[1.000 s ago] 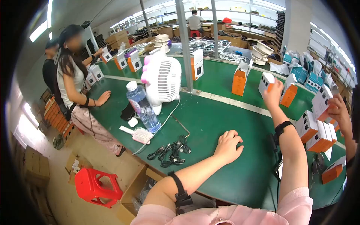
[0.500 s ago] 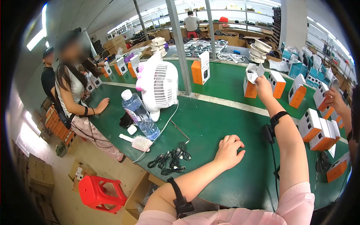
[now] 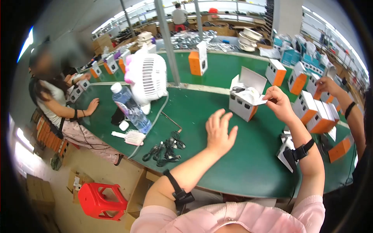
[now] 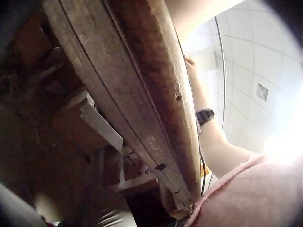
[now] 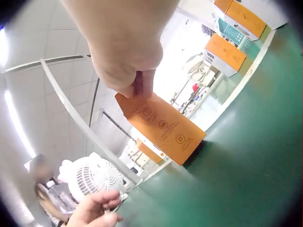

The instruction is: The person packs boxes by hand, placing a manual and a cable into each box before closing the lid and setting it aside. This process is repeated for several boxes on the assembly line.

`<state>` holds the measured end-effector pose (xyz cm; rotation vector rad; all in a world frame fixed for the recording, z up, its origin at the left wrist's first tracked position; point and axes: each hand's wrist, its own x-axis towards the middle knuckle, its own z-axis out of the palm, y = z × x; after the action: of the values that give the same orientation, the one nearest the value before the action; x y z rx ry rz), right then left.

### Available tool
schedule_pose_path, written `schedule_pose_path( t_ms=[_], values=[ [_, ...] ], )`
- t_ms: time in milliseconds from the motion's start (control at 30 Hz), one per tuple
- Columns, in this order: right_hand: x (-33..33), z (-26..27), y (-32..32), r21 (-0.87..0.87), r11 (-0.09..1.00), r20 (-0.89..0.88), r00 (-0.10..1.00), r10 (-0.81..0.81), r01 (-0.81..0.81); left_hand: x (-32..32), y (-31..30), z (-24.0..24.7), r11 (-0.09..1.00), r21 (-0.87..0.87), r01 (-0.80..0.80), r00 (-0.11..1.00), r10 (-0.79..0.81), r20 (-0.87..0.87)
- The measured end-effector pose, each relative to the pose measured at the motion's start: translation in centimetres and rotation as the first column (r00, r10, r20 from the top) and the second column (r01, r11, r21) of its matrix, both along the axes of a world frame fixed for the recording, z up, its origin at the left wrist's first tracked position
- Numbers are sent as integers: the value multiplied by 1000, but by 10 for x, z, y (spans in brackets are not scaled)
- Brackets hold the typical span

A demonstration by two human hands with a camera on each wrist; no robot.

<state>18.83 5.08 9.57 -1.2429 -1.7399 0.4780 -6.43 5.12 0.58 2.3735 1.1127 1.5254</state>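
The right hand [image 3: 279, 105] pinched the white-and-orange cardboard box [image 3: 241, 108] at its upper end, on the green tabletop [image 3: 190, 105]; the left hand [image 3: 218, 133], fingers spread, held nothing. The box (probably light, crushable) seemed best gripped by sidewalls.

No words can be read; the orange side of the box [image 5: 165, 129] at the right wrist view's centre bears three round symbols [image 5: 163, 125] with illegibly small print.

Room lies on the green surface [image 3: 244, 163] between left forearm [image 3: 194, 167] and right forearm [image 3: 301, 134] — the open box [image 3: 241, 107] blocks the way ahead. Cables [image 3: 168, 150], bottle [image 3: 131, 109] and fan [image 3: 149, 77] obstruct the left — clustered cartons [image 3: 319, 120] the right.
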Motion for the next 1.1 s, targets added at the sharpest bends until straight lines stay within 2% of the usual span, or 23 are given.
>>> schedule_pose_path(
  t_ms=[33,100,133,200,233,267,300,333,367,400,467,533,600,667,733,800,933,1000,1033,1100],
  values=[
    [4,-1,-15,-20,999,-2,1000,-26,26,-1,-3,5,998,69,7,1000,-7,-2],
    [15,-9,-41,23,981,-200,961,193,-192,-1,-14,12,978,199,55,998,-54,-7],
    [27,-11,-49,39,977,-95,973,211,-208,-1,-18,15,961,259,93,996,-88,-29],
    [28,-10,-74,-69,977,-438,886,150,-199,-1,-28,18,921,354,164,985,-136,-104],
    [26,-6,-85,-100,985,-497,865,71,-138,0,-34,19,908,370,196,978,-155,-137],
    [21,-1,-96,-158,987,-494,863,-107,32,1,-38,19,893,391,225,971,-171,-168],
    [30,-6,-104,-205,959,-284,925,-251,197,2,-40,17,893,382,239,968,-188,-167],
    [35,-8,-111,-214,909,-57,925,-376,357,3,-41,16,880,396,261,960,-195,-200],
    [36,-7,-121,-259,860,162,898,-409,439,3,-42,15,865,415,281,952,-196,-236],
    [43,-12,-129,-320,858,221,912,-346,403,4,-41,14,862,418,286,950,-201,-238],
    [50,-14,-147,-440,811,447,877,-175,386,4,-38,13,863,421,280,951,-189,-245],
    [42,-13,-163,-422,850,598,801,-1,316,3,-38,14,861,429,274,951,-176,-255],
    [29,-17,-174,-405,849,630,777,-11,340,4,-38,13,863,430,266,951,-163,-261],
    [18,-21,-181,-333,864,623,776,-98,377,5,-39,12,848,445,286,948,-182,-262],
    [18,-24,-185,-371,856,586,806,-84,359,5,-40,11,844,446,297,944,-187,-273],
    [24,-34,-189,-295,895,614,785,-90,334,6,-42,10,836,450,315,938,-200,-284],
    [24,-32,-198,-261,929,615,787,-50,263,7,-43,12,806,484,340,930,-210,-303],
    [26,-36,-200,-150,948,584,799,-145,282,7,-42,12,798,497,342,929,-208,-304],
    [25,-34,-200,-150,947,585,798,-145,282,7,-41,12,786,504,358,925,-226,-305],
    [21,-23,-200,-76,867,620,704,-346,493,6,-41,13,772,514,374,921,-242,-305]
  ],
)
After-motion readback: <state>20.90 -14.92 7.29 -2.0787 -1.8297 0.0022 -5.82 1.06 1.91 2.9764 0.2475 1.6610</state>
